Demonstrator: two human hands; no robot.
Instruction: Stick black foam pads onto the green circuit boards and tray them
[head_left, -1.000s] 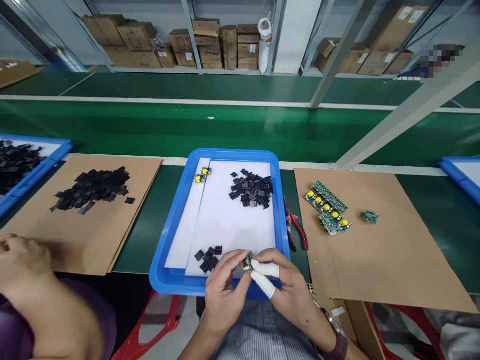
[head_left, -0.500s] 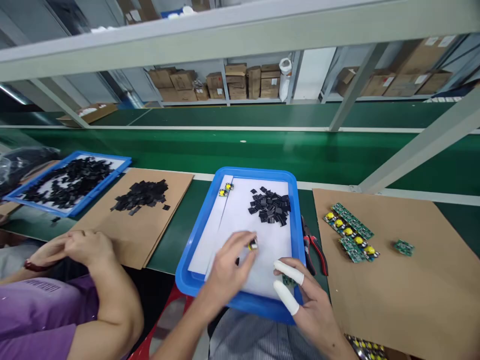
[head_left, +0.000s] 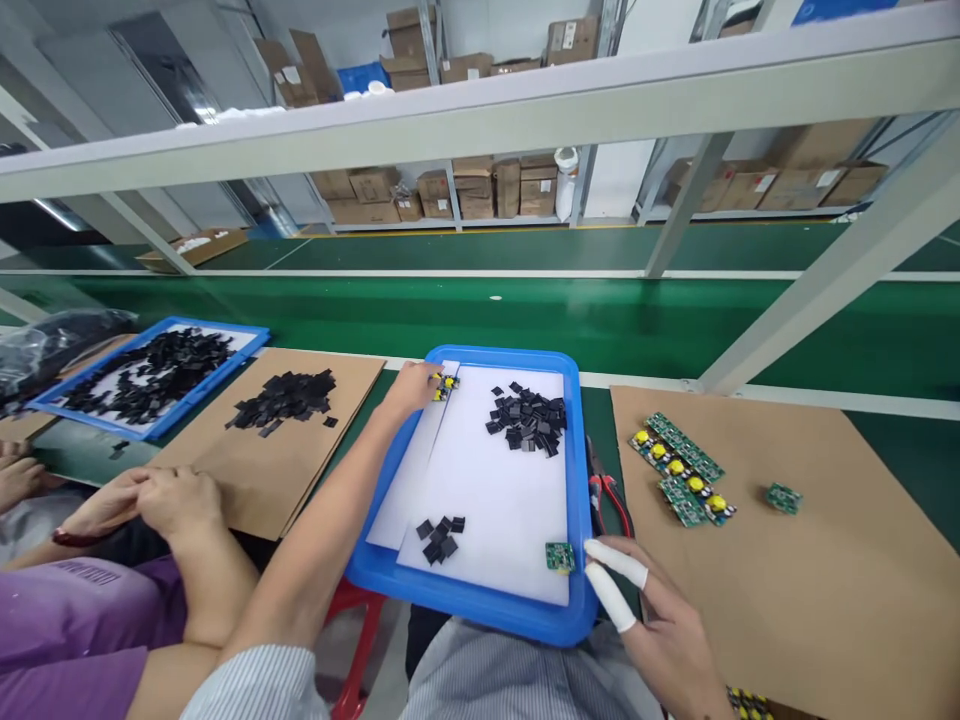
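My left hand (head_left: 411,388) reaches to the far left corner of the blue tray (head_left: 465,598). Its fingertips pinch a small circuit board with a yellow part (head_left: 447,383), beside others like it on the tray's white sheet. My right hand (head_left: 654,625), with white finger cots on two fingers, hovers at the tray's near right corner, fingers apart and holding nothing. A small green board (head_left: 559,556) lies on the sheet just left of those fingertips.
The tray also holds a large pile of black squares (head_left: 527,418) and a small pile (head_left: 440,535). Red-handled cutters (head_left: 604,492) lie right of it. Green boards (head_left: 679,465) sit on the right cardboard. A co-worker's hands (head_left: 150,495) rest at the left, near another black pile (head_left: 283,397).
My left hand carried the small yellow-part board from the tray's near edge to its far left corner. My right hand let go and stayed low. The green board now lies on the sheet.
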